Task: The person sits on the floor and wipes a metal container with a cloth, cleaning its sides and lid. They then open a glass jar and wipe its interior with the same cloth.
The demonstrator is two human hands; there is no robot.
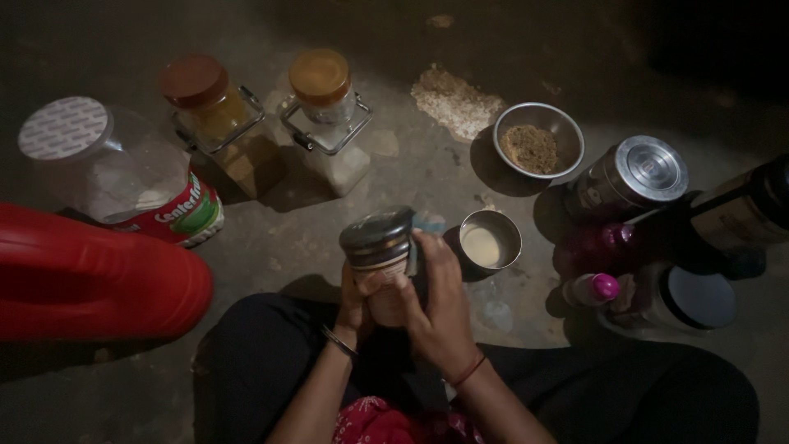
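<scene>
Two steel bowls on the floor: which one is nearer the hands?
The smaller steel bowl with pale contents, just beside the right hand. The bigger bowl, holding brown powder, sits farther away, beside the pale heap.

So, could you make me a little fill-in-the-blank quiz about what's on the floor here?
1. Both hands, left hand and right hand, hold one small ____ with a dark lid.
2. The larger steel bowl holds a ____ powder.
3. The two clip-top jars stand ____ on the floor.
4. The big container at the left edge is ____.

Missing words: jar; brown; upright; red
</scene>
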